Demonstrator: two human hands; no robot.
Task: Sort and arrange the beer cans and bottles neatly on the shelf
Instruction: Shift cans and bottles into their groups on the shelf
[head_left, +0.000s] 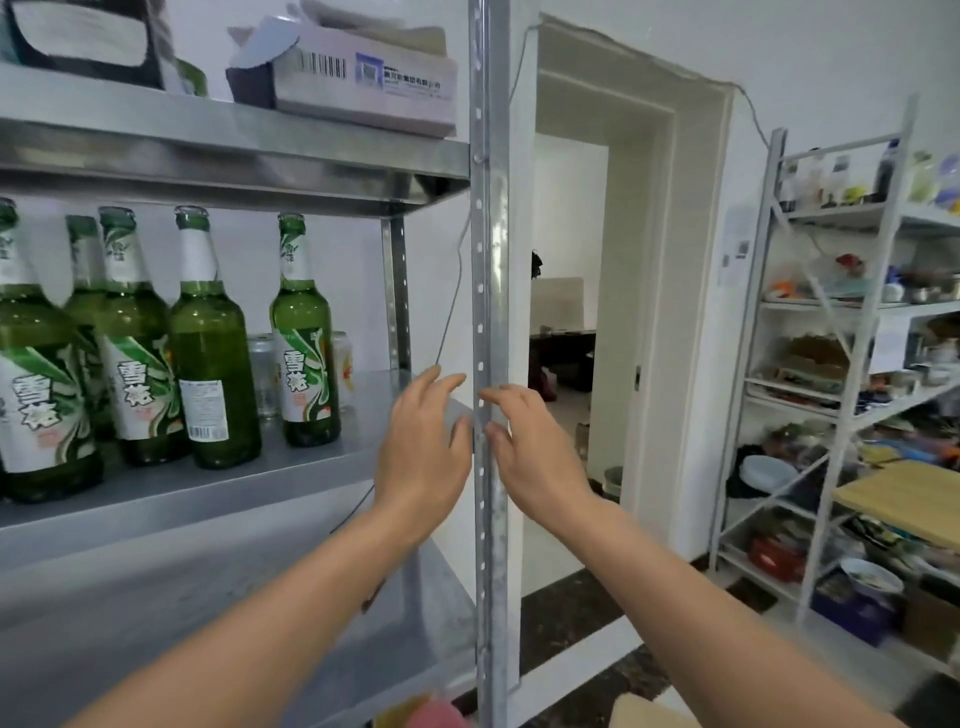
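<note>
Both arms are reaching forward at shelf height. The left hand is hovering palm-down over the right end of the shelf, fingers spread wide and holding nothing. The right hand is sitting just beyond the upright post, fingers loosely spread, empty, its fingertips at the post's edge. Green beer bottles are standing upright along the shelf's left and middle portion, labels facing outward. Two beer cans are standing behind them, partly hidden by the rightmost bottle.
</note>
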